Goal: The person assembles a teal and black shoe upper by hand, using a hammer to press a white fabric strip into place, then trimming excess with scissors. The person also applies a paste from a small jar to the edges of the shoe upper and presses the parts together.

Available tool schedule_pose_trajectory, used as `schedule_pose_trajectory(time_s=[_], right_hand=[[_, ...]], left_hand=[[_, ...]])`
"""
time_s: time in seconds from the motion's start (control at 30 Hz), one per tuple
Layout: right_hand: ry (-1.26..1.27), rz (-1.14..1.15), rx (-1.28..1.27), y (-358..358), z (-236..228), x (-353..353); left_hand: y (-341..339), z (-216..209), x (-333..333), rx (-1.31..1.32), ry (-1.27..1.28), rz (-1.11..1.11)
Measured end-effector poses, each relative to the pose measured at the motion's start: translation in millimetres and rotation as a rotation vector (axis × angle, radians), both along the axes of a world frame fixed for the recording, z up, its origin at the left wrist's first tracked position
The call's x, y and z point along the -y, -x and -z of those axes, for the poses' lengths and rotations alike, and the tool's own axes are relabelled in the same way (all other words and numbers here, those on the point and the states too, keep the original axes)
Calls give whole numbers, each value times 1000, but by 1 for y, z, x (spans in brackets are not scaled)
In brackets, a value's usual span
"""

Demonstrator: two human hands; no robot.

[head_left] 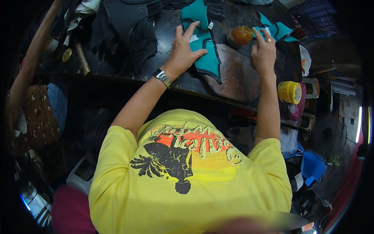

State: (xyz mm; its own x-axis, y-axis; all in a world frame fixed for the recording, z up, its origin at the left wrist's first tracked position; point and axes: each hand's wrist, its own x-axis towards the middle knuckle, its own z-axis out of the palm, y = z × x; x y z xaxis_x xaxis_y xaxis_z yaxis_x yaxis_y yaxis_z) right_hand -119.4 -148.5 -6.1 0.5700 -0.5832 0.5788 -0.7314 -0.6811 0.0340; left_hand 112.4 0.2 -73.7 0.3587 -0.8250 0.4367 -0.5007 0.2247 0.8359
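My left hand [182, 50] lies over a teal panel with black edging [206, 58], fingers spread and thumb resting on the panel. Another teal piece [194, 13] sits just beyond it, with small white bits beside the fingers. My right hand [265, 52], with a ring on one finger, reaches to further teal pieces with black edging [278, 30] at the far right. Its fingers are stretched out and their tips meet the nearest piece; whether they grip it is hard to make out. Between my hands stands a jar of amber, glue-like liquid [240, 36].
Black sheet pieces [128, 31] cover the table's left part. A wooden-handled tool [82, 58] and a round yellow tin [67, 55] lie there. A yellow tub [289, 92] stands at the right edge. Another person's arm [31, 66] shows at far left.
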Motion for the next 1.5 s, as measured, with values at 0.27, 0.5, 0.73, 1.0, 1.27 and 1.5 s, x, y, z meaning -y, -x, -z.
schedule_pose_trajectory(time_s=[0.27,0.5,0.73,1.0,1.27,1.5], right_hand=[[-236,-3,51,3,1,-50],[-658,-338,306,-9,37,-100],[-494,-271,165,-11,50,-107],[-411,-297,36,5,47,-119],[-368,-322,4,19,44,-138],[-348,-356,29,21,45,-139]], left_hand=[[1,5,5,91,54,25],[-1,9,6,134,108,15],[-1,11,9,152,116,19],[-1,11,7,151,121,22],[0,0,3,91,26,55],[2,0,1,109,32,46]])
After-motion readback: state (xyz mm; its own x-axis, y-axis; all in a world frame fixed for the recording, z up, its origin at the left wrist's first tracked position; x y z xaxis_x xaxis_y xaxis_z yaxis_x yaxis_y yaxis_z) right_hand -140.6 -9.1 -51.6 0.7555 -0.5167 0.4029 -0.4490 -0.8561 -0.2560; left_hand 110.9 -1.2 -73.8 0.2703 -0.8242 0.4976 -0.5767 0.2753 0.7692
